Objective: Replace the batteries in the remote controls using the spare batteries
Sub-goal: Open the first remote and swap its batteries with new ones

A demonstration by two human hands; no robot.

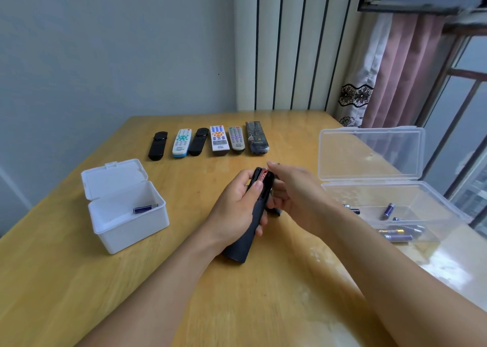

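My left hand (237, 209) grips a black remote (241, 249) turned back-side up over the middle of the table. Its battery bay at the far end is uncovered and a red-labelled battery (263, 175) shows inside. My right hand (290, 188) is at that end, fingers curled at the battery; what they pinch is partly hidden. A small dark piece (277, 211), perhaps the cover, lies under my right hand. Several remotes (218, 138) lie in a row farther back. An open clear box (395, 214) on the right holds several purple batteries (388, 211).
An open white box (126, 214) on the left holds one purple battery (145, 208). The wooden table (79, 280) meets the wall at the back. A curtain and window (421, 69) stand to the right.
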